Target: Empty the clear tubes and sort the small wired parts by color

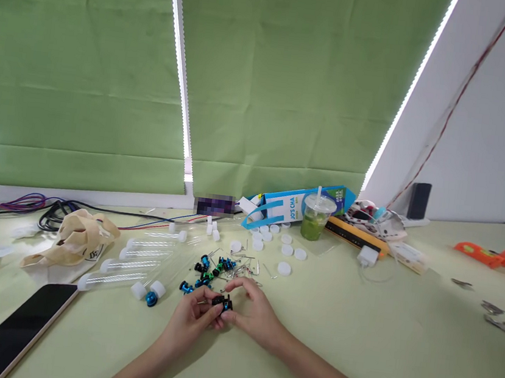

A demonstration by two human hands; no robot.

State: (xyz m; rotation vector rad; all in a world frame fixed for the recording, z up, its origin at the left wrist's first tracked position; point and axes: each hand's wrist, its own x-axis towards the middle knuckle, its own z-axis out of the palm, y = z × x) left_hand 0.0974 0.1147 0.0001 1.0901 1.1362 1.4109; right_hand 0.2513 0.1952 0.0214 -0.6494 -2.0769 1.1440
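My left hand (193, 315) and my right hand (253, 312) meet low over the pale green table (354, 336). Together they pinch a small black part (222, 302) with blue on it, held between the fingertips of both hands. Just beyond the fingers lies a loose pile of small blue, black and green metal parts (212, 270) with thin metal pins (252, 268) scattered among them. One blue part (151, 298) sits apart to the left of my left hand.
Several clear plastic tubes (132, 266) and white caps (286, 251) lie behind the pile. A green drink cup (316, 216), a blue carton (291, 206), a dark tablet (14, 331), a beige bag (73, 240), cables (15, 203) and an orange tool (502, 257) surround the spot.
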